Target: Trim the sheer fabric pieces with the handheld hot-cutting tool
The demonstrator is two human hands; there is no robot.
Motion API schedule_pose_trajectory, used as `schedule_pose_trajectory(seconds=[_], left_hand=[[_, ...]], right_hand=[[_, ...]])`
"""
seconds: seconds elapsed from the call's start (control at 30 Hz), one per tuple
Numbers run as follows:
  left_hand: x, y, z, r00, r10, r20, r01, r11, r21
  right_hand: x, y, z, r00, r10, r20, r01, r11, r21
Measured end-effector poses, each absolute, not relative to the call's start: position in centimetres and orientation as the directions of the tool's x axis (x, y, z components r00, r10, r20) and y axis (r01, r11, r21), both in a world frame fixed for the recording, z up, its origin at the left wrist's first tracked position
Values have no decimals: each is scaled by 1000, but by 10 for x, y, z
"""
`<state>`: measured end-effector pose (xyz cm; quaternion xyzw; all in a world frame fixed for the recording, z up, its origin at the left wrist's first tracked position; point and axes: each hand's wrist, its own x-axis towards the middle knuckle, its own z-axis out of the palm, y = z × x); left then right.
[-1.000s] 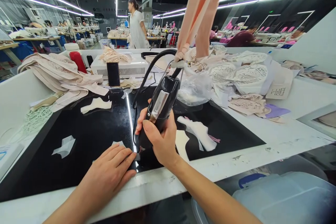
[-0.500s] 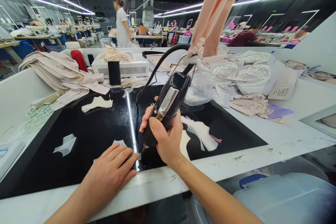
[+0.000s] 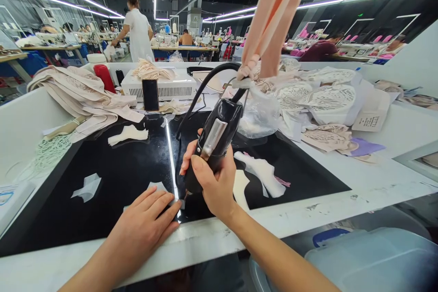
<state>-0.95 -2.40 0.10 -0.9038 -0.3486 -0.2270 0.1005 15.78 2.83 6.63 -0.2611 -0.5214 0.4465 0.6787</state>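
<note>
Wrapping right hand (image 3: pixel 214 180) around black tool (image 3: pixel 219 130), closing thumb and fingers on its body. Tilting tool over black mat (image 3: pixel 126 173), pointing lower end down just beside left fingertips. Laying left hand (image 3: pixel 147 216) palm down on mat, holding fingers close together and partly covering pale piece (image 3: pixel 158 186). Looping cord (image 3: pixel 201 89) off tool's top, beside pink strips (image 3: pixel 273 23). Showing white scrap (image 3: pixel 262 172) right of tool, phone (image 3: pixel 150 95) upright beyond mat, leaning against white box (image 3: pixel 176 87).

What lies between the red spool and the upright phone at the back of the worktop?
The head view shows a small black spool and the left end of the white vented box there.
</note>
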Motion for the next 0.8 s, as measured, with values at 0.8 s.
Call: schedule_pose_trajectory(seconds=[0.8], left_hand=[[-81, -34, 11, 439, 794, 420, 815, -549, 185]], right_hand=[[160, 38, 71, 51, 856, 515, -401, 490, -774]])
